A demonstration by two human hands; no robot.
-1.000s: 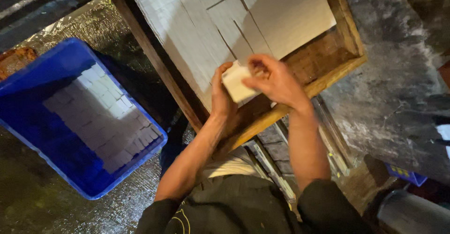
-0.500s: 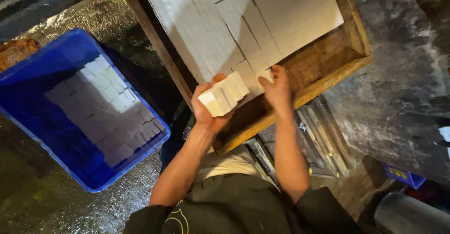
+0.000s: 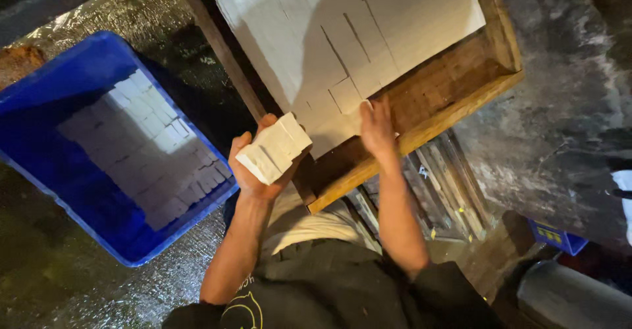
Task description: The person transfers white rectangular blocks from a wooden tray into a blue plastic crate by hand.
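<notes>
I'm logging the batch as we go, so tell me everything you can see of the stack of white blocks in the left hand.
The stack of white blocks is a short row of pale, square-cut slabs pressed face to face, smooth and soft-looking, perhaps tofu. It lies tilted across the left hand, cupped from below by palm and fingers, between the blue crate and the wooden tray. Nothing else touches it.

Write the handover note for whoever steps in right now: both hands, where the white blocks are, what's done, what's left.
Left hand: holds a stack of cut white rectangular blocks, between the two containers.
Right hand: fingertips on the white cut slab near its lower edge, in the wooden frame tray.
Blue plastic crate, to the left: already lined with rows of white blocks.
Done: part of the slab cleared, bare wood showing at the tray's lower corner.
Left: most of the slab is in the tray.
</notes>
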